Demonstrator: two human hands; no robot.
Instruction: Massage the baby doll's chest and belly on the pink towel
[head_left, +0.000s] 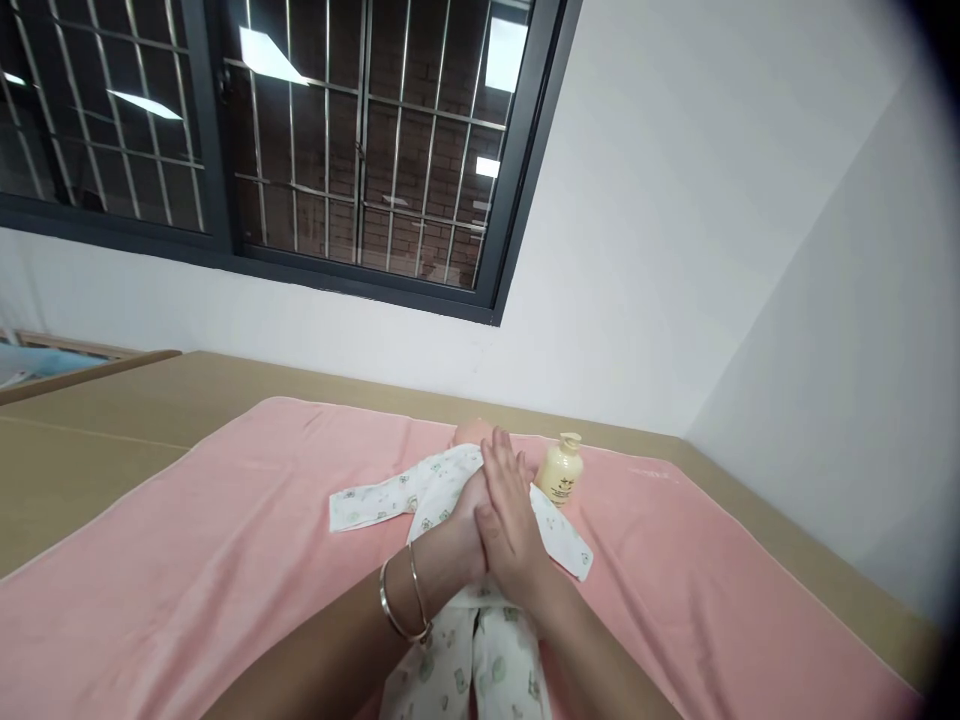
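My left hand (466, 515) and my right hand (514, 535) are pressed palm to palm, in front of a baby-sized figure. The right fingers are stretched out and angled upward. Most of the left fingers are hidden behind the right hand, and I see nothing held between the palms. The baby-sized figure (442, 485) lies on its back in a white printed top with its sleeves spread, and white printed trousers (506, 660). Only the top of its bare head (471, 432) shows; whether it is a doll I cannot tell. A pale yellow pump bottle (561, 472) stands beside its shoulder.
A pink blanket (247, 520) lies under the figure on a tan tabletop (150, 400). White walls (645, 200) rise behind and to the right. A dark-framed window (360, 150) with metal bars is above. Something light blue (52, 362) lies beyond the tabletop at far left.
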